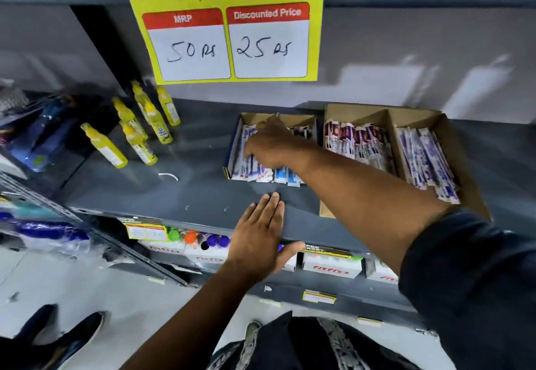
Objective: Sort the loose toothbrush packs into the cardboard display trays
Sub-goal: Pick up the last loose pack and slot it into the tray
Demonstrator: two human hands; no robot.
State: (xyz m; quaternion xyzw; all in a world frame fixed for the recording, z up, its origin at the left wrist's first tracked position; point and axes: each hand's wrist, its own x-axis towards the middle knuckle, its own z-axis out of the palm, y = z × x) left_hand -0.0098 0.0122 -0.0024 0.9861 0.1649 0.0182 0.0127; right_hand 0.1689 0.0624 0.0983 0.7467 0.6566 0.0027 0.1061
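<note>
Two cardboard display trays stand on a grey shelf (203,192). The smaller left tray (301,120) holds white, red and blue toothbrush packs (261,171) whose ends stick out over its front. My right hand (269,146) reaches into this tray, palm down on the packs, fingers curled among them; whether it grips one is hidden. The larger right tray (452,149) has two compartments, both filled with purple and white packs (359,143). My left hand (258,236) lies flat on the shelf's front edge, fingers together, holding nothing.
Several yellow bottles (145,134) stand and lean on the left of the shelf. A yellow price sign (229,39) hangs on the back wall. A lower shelf holds white boxes (330,265) with coloured caps. Blue packaged goods (43,137) sit at far left.
</note>
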